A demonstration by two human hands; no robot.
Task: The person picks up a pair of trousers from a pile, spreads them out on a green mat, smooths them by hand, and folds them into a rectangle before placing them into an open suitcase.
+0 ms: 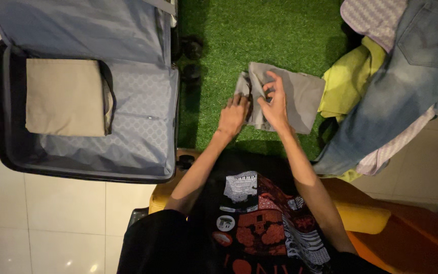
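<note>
From the head view I look straight down at a grey folded garment [295,94] lying on the green artificial turf [259,30], between an open suitcase [143,127] on the left and a heap of clothes on the right. My left hand [233,115] lies flat on the garment's left edge, fingers together and pressing down; its fingertips sink into a dark crease, so I cannot make them out singly. My right hand [275,104] sits just beside it, fingers curled and pinching a fold of the grey cloth near the top left corner; how much cloth is caught between them is hard to tell. The garment's left end is bunched and partly covered by both hands. Inside the suitcase a beige folded garment [66,97] lies against the patterned lining, with a dark strap showing along its right edge; the lid above it is cut off by the frame. To the right a yellow-green garment [348,81] touches the grey one's right edge, and blue jeans [406,76] lie over it, running out of the picture. A striped pale cloth [373,15] at the top is cropped too. My black printed shirt [259,213] hides what I sit on, save an orange-yellow seat [381,223]
</note>
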